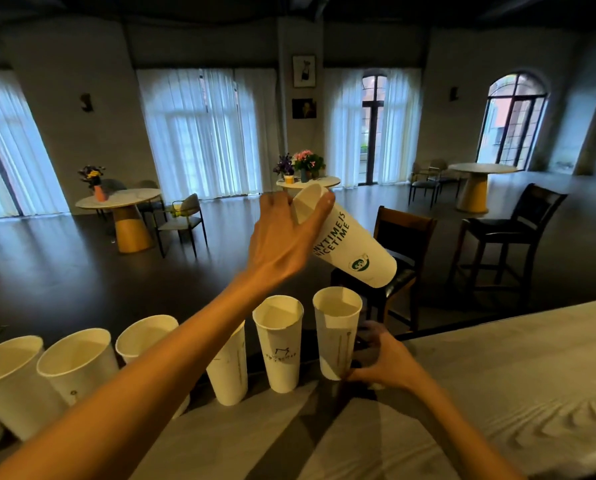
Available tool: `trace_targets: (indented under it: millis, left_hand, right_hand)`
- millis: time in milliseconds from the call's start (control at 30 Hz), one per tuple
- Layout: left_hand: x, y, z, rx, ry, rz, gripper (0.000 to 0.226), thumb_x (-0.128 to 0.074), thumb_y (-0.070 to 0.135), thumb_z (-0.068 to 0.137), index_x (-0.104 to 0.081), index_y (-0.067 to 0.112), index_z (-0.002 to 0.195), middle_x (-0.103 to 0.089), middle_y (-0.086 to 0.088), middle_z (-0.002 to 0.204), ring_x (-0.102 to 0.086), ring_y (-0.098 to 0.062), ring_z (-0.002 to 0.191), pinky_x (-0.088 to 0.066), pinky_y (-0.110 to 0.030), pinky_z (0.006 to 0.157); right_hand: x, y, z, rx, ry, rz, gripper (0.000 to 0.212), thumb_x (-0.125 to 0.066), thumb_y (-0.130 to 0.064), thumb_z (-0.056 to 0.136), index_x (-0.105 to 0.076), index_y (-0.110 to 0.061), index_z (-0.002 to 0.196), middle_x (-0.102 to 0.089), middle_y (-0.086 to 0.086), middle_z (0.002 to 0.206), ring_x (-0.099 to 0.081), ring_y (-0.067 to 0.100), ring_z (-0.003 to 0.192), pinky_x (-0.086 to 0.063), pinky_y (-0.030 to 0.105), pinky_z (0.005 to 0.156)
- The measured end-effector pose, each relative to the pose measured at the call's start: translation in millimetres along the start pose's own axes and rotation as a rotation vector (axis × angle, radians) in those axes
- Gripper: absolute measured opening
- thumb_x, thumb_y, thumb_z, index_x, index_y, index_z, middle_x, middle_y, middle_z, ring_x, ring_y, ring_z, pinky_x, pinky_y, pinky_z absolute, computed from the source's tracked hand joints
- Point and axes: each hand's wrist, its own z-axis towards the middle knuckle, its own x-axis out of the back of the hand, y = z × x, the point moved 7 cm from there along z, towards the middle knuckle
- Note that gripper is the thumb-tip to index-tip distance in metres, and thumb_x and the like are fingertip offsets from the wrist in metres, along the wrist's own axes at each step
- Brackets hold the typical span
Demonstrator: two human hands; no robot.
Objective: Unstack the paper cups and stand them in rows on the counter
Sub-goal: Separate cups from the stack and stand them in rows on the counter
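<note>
Inspecting the tall white paper cup stack printed with dark green lettering (350, 242), we find it held tilted in the air above and beyond the far end of the row, mouth end toward the left hand (282, 237), base pointing down to the right. The left fingers (327, 202) are curled round its rim end, gripping it. On the pale wood-grain desk (497, 393) stands a row of six white paper cups (278, 341), upright, mouths up, along the far edge. The right hand (376, 362) sits at the base of the rightmost standing white cup (336, 332), its fingers curled against the lower wall; motion blur hides the exact contact.

We judge the cups light, thin-walled and easily crushed, smooth enough to slip and easy to topple when empty. Hold is best taken round the stiffer rolled rim or near the base, with light pressure only. Dark wooden chairs (404, 244) stand beyond the desk.
</note>
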Motion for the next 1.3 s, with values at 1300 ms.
trace_targets:
  millis: [1300]
  left_hand:
    - [-146.6,60.7,-15.5,-0.077,-0.321,0.18,0.061,-0.031,0.074,0.092,-0.054,0.019,0.105,-0.062,0.0,0.094,-0.064,-0.019,0.082,-0.039,-0.022,0.055]
  right_hand:
    - [140.5,-19.0,-46.5,0.317,0.913,-0.515,0.076,-0.094,-0.026,0.052,-0.058,0.0,0.114,-0.065,0.013,0.094,-0.062,0.028,0.08,-0.036,0.025,0.062]
